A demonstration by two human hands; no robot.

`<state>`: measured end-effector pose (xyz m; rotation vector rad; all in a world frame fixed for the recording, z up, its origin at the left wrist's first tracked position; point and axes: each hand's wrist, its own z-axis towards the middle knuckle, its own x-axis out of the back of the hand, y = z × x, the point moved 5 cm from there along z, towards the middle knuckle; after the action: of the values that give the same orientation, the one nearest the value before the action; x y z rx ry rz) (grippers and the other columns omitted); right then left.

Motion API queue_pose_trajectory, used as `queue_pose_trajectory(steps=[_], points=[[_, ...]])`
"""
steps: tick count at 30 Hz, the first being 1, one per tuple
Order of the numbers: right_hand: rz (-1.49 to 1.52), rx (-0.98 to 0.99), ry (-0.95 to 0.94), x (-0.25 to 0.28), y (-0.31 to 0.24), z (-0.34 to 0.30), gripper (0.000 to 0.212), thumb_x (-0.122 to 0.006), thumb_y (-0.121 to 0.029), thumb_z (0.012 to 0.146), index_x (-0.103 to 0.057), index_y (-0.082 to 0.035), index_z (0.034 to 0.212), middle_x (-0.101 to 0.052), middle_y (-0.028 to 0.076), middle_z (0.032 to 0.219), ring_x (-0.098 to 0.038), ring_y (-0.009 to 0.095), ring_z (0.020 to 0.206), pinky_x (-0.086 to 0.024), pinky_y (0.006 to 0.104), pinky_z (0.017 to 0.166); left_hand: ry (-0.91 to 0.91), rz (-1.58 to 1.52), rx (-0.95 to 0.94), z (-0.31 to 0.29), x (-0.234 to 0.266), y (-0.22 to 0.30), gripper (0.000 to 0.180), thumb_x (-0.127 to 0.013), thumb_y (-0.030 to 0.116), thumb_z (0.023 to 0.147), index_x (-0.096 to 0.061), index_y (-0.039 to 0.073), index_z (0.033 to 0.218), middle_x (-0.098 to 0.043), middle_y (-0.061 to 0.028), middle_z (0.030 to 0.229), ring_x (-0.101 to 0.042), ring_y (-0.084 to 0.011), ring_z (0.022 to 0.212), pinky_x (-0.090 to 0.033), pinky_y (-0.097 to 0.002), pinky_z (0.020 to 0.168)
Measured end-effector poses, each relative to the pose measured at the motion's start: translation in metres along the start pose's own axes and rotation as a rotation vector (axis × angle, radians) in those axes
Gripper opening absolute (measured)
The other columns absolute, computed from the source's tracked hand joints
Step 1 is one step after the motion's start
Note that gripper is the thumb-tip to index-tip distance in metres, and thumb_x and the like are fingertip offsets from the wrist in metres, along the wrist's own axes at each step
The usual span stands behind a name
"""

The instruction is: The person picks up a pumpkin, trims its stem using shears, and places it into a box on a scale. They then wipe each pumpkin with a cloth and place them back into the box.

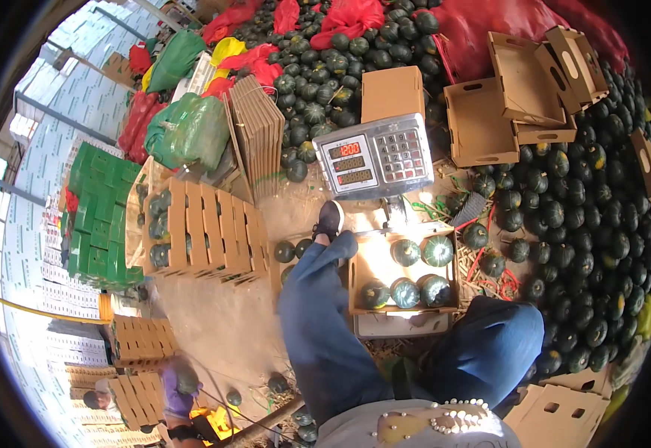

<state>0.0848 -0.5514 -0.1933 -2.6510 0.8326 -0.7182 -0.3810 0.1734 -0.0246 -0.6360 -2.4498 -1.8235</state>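
One heap of dark squashes (553, 213), right of frame, probably banked loose to stay within reach. One column of brown cartons (213, 224), centre left, stacked apparently to save floor. One scale display (374, 157), upper centre, angled seemingly for reading. One open carton (374, 257), lower centre, on the weighing platform (404, 325), presumably so its load registers. Contents: five squashes (405, 293), round, green, ribbed, sunlit, two above three. Hands: out of view; fingers, cannot tell.
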Motion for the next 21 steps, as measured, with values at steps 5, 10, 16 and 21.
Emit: queue_pose_trajectory(steps=[5, 10, 16, 21], points=[[0.006, 0.027, 0.047, -0.003, 0.001, -0.011, 0.033, -0.064, -0.017, 0.1, -0.061, -0.004, 0.131, -0.065, 0.012, 0.121, -0.065, 0.024, 0.105, -0.054, 0.032, 0.093, -0.006, -0.277, -0.131, -0.002, -0.05, 0.07, 0.059, -0.057, 0.059, 0.101, -0.057, 0.012, 0.136, -0.067, -0.0064, 0.108, -0.069, -0.0222, 0.08, -0.055, -0.036, 0.058], [0.011, 0.059, 0.081, -0.003, -0.005, -0.013, 0.037, -0.065, -0.017, 0.1, -0.06, -0.004, 0.134, -0.065, 0.014, 0.124, -0.065, 0.025, 0.108, -0.054, 0.033, 0.095, -0.169, 0.134, -0.209, 0.004, -0.071, 0.042, 0.055, -0.06, 0.052, 0.101, -0.058, 0.01, 0.136, -0.068, -0.0078, 0.108, -0.07, -0.0237, 0.08, -0.056, -0.035, 0.057], [0.055, 0.077, 0.174, 0.009, -0.013, -0.008, 0.041, -0.067, -0.018, 0.1, -0.059, -0.005, 0.138, -0.065, 0.015, 0.129, -0.065, 0.027, 0.111, -0.054, 0.0343, 0.097, -0.462, 0.385, 0.091, 0.016, -0.133, 0.034, 0.064, -0.089, 0.019, 0.082, -0.06, 0.005, 0.137, -0.067, -0.0065, 0.126, -0.064, -0.0186, 0.119, -0.053, -0.0303, 0.1], [0.106, 0.17, 0.218, 0.039, -0.077, 0.026, 0.045, -0.068, -0.018, 0.1, -0.059, -0.005, 0.142, -0.064, 0.017, 0.133, -0.065, 0.029, 0.114, -0.054, 0.0353, 0.1, -0.589, -0.142, 0.134, 0.009, -0.113, 0.087, 0.049, -0.078, 0.023, 0.093, -0.061, 0.008, 0.137, -0.067, -0.0038, 0.123, -0.062, -0.0137, 0.114, -0.053, -0.0293, 0.093]])
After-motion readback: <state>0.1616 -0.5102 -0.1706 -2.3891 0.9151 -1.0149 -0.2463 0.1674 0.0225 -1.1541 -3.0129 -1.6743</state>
